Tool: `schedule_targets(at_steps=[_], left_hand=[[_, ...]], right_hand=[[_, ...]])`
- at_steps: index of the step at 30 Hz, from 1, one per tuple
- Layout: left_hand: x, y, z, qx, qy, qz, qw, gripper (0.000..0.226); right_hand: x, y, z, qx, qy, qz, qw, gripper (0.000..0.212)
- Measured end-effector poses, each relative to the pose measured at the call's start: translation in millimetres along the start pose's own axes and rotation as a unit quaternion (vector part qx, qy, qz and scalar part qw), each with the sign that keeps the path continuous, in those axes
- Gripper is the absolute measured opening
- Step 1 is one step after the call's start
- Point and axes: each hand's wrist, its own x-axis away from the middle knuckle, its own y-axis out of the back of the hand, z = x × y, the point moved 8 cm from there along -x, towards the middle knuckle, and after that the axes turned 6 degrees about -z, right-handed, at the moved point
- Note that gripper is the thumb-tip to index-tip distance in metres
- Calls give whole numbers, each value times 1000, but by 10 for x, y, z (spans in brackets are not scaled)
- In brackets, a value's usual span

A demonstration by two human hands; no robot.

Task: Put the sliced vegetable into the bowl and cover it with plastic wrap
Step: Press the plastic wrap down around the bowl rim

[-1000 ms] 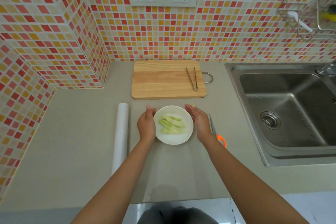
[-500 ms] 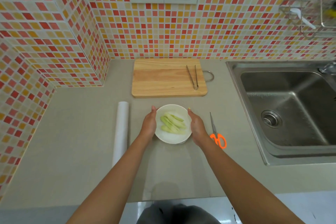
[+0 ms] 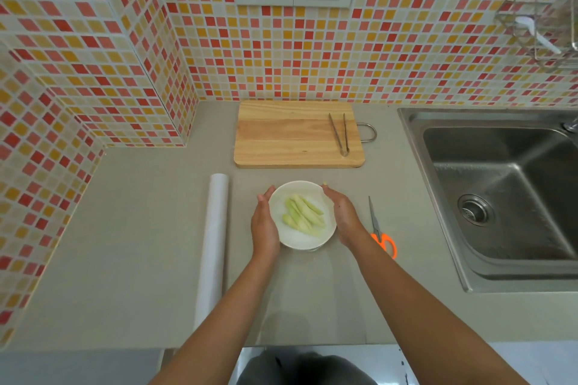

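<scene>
head view: a white bowl (image 3: 302,216) is sitting on the grey counter (image 3: 125,244), in front of the board (image 3: 298,134), and pale green slices (image 3: 302,215) are lying inside it. a thin clear film seems to be lying over the bowl and down the counter toward the near edge (its sheen is faint, so its edges are hard to trace). the left hand (image 3: 265,223) is cupping the bowl's left side, fingers fairly straight and pressing against the wall. the right hand (image 3: 342,216) is doing the same on the right side, fingers together and laid along the rim; neither hand is curling round anything. the wrap roll (image 3: 213,247) is lying to the left of the bowl, apart from the left hand and running toward the near edge. scissors (image 3: 380,230) with orange handles are lying just right of the right wrist. metal tongs (image 3: 340,134) are resting on the right end of the board. the steel sink (image 3: 500,197) is sitting at the far right.
</scene>
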Motion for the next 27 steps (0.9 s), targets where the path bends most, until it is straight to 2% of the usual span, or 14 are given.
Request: schedule_targets(at_steps=[4,8,13,15,17,18,20,22,25,27], left_hand=[[14,-51,-12,11,3,24,1000,45],[0,-70,-32,4,0,26,1000,45],[-94,-161,-98,-30,2,61,998,65],[-152,-218,-155,-50,5,81,995,72],[-206,-179,-220,-49,1,59,997,73],[-219,-100,-250,-33,-10,22,999,71],[-119,120,-259,21,-37,-74,996,66],[146,242,-168,52,-69,-132,988,63],[514,98,91,65,-80,-96,990,68],[578,-4,182,62,-78,-81,992,69]], right_hand=[[18,71,-138,0,-49,-51,997,45],[68,113,-186,-14,-57,-111,992,45],[237,189,-194,-49,-12,-233,971,43],[353,235,-201,-31,14,-289,957,47],[416,293,-143,16,50,-324,945,45],[420,329,-69,24,70,-332,940,40],[367,366,149,0,104,-310,945,31],[225,285,363,-39,109,-216,970,29],[49,10,420,-65,29,-36,997,35],[58,-125,338,-20,-24,37,999,38]])
